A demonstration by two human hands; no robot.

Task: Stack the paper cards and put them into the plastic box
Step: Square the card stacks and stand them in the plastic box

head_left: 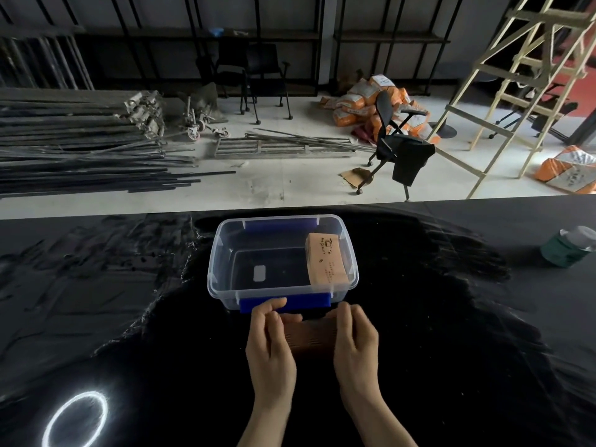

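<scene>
A clear plastic box (216,253) with blue latches stands on the black table, straight ahead of me. Inside it, against the right wall, a stack of brown paper cards (326,257) leans with printed faces up. Just in front of the box, a second stack of brown cards (311,337) is held between both hands. My left hand (270,345) grips its left end with the thumb over the top. My right hand (354,343) grips its right end. Much of this stack is hidden by my fingers.
The black glossy table (451,317) stretches wide on both sides. A green jar with a clear lid (567,246) stands at the far right. A ring-light reflection (75,420) shows at the lower left. Chairs, metal bars, sacks and a wooden ladder lie on the floor beyond.
</scene>
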